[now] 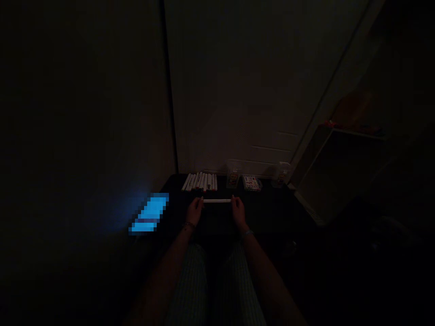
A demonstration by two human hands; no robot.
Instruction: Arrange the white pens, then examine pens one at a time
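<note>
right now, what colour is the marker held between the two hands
The marker looks white in the dim light; head view.

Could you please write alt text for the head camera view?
A left hand and right hand hold a slim white stick by its ends at a dark tabletop, in dim light. Beyond lies a row of white pens; a pixelated blue glow shows at the picture's left.

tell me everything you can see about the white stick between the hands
The white stick is slim and straight, marker-like, apparently plastic, with what may be a seam near its right end. It runs crosswise, nearer than the row of white markers; the left hand and right hand pinch its ends. Darkness hides any print and whether it touches the table.
</note>
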